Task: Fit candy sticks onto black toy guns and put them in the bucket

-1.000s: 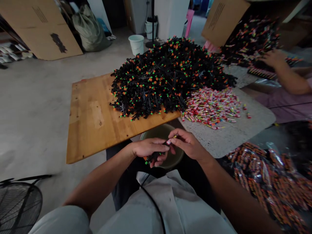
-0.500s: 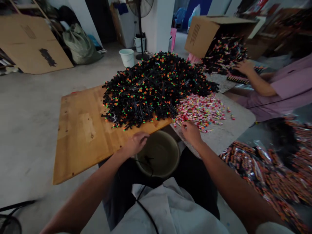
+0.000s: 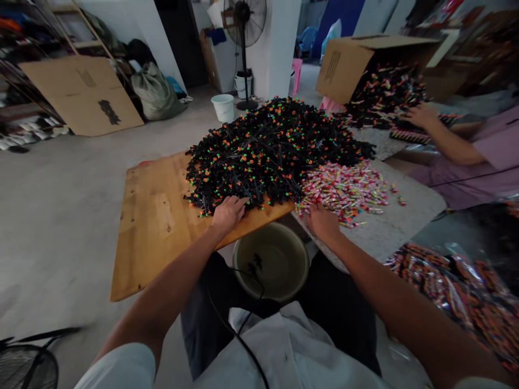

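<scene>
A big heap of small black plastic pieces with orange and green tips, perhaps toy guns, covers part of the wooden board. My left hand rests palm down at the heap's near edge, its fingers stretched out and touching the pieces. On the grey tabletop lies a pile of small pink, red and yellow wrapped tubes. My right hand is at that pile's near left edge with the fingers curled in; whatever they pinch is hidden. Between my legs stands a round basin with a few black pieces inside.
A co-worker's hand is at another pile by a tipped cardboard box. Bagged orange-and-black goods lie at lower right. A white bucket and a standing fan are behind. A fan cage is lower left.
My hands have parted from above the basin, where they held black pieces and a pink tube. The left has moved to the black heap, the right to the pink pile. More black pieces show in the basin.
</scene>
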`<state>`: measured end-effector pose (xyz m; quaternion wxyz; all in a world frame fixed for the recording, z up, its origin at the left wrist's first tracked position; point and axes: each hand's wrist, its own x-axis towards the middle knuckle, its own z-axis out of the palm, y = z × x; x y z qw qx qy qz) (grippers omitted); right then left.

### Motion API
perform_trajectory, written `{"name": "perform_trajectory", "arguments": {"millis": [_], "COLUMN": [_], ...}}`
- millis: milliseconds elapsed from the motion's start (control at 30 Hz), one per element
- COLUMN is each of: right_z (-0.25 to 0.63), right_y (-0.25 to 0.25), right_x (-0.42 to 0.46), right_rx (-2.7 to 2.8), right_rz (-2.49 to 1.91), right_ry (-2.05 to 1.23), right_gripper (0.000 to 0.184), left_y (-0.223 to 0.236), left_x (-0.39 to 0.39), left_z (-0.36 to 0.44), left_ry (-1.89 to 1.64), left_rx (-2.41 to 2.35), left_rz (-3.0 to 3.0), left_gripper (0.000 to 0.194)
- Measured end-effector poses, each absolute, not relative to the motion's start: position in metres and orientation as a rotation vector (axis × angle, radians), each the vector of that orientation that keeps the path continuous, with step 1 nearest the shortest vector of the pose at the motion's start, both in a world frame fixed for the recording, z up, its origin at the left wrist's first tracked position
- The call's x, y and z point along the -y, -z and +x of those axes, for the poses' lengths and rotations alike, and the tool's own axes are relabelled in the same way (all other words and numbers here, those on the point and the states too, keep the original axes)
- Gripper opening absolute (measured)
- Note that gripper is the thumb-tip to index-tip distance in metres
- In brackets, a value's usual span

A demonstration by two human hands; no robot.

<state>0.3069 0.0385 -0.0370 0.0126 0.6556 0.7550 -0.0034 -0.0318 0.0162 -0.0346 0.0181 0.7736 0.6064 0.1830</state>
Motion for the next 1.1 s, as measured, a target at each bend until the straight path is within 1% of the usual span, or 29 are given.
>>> {"name": "perform_trajectory", "arguments": {"millis": [100, 200, 300, 367, 400, 433, 467, 500, 567, 633, 700, 767, 867, 933, 1033, 1100], "right_z": [0.310, 0.313, 0.316, 0.315, 0.311, 0.306, 0.299, 0.290, 0.270, 0.253, 0.241, 0.235, 0.234, 0.233, 0.231, 0.230], "right_y": [0.038, 0.036, 0.032, 0.028, 0.025, 0.022, 0.019, 0.016, 0.009, 0.002, -0.003, -0.007, -0.012, -0.013, -0.013, -0.013], "right_x": [-0.039, -0.042, -0.041, -0.033, -0.026, -0.017, -0.005, 0.007, 0.032, 0.051, 0.060, 0.063, 0.062, 0.062, 0.062, 0.061], "right_rx": [-2.302, -2.232, -2.195, -2.258, -2.338, -2.449, -2.564, -2.650, -2.594, -2.439, -2.308, -2.204, -2.143, -2.146, -2.093, -2.101], "right_rz": [2.106, 2.206, 2.392, 2.557, 2.630, 2.668, 2.646, 2.558, 2.186, 1.972, 1.937, 1.996, 2.122, 2.224, 2.392, 2.442], "right_ry": [0.032, 0.077, 0.184, 0.317, 0.442, 0.647, 0.943, 1.320, 2.105, 2.532, 2.761, 2.891, 2.945, 2.913, 2.831, 2.756], "right_gripper": [0.036, 0.038, 0.034, 0.031, 0.029, 0.028, 0.029, 0.031, 0.039, 0.042, 0.042, 0.041, 0.040, 0.039, 0.039, 0.037], "left_y": [0.027, 0.020, 0.015, 0.013, 0.012, 0.011, 0.009, 0.007, 0.001, -0.007, -0.013, -0.016, -0.015, -0.015, -0.025, -0.038], "left_x": [-0.012, -0.011, -0.008, -0.002, 0.002, 0.007, 0.011, 0.016, 0.025, 0.033, 0.041, 0.048, 0.056, 0.060, 0.068, 0.074], "left_z": [-0.035, -0.035, -0.036, -0.034, -0.032, -0.027, -0.021, -0.014, 0.002, 0.018, 0.031, 0.039, 0.046, 0.047, 0.047, 0.048], "left_ry": [-0.943, -1.215, -1.386, -1.453, -1.465, -1.466, -1.464, -1.465, -1.461, -1.410, -1.296, -1.181, -1.101, -1.067, -1.037, -0.975], "left_rx": [-1.862, -1.859, -1.703, -1.518, -1.426, -1.348, -1.289, -1.251, -1.207, -1.181, -1.153, -1.132, -1.133, -1.174, -1.276, -1.286], "left_rz": [2.183, 1.677, 1.120, 0.851, 0.758, 0.697, 0.666, 0.663, 0.727, 0.830, 0.937, 1.040, 1.180, 1.323, 1.737, 2.004], "left_gripper": [0.034, 0.024, 0.015, 0.019, 0.023, 0.027, 0.031, 0.034, 0.046, 0.061, 0.067, 0.063, 0.051, 0.040, 0.023, 0.021]}}
